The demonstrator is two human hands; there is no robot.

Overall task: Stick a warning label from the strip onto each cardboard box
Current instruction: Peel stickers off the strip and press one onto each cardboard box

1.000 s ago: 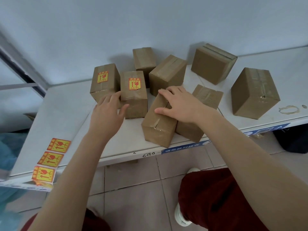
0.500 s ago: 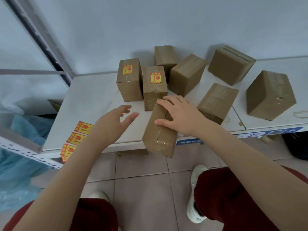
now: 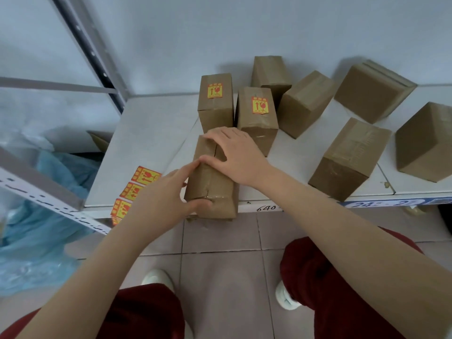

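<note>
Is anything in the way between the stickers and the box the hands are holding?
Nothing extra. The sticker strip lies on the shelf just left of the box; only the left hand, gripping the box's near corner, is between them. The right hand rests on the box's top.

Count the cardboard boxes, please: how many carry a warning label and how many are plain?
Labelled box: 2
Plain box: 6
Total: 8
</note>
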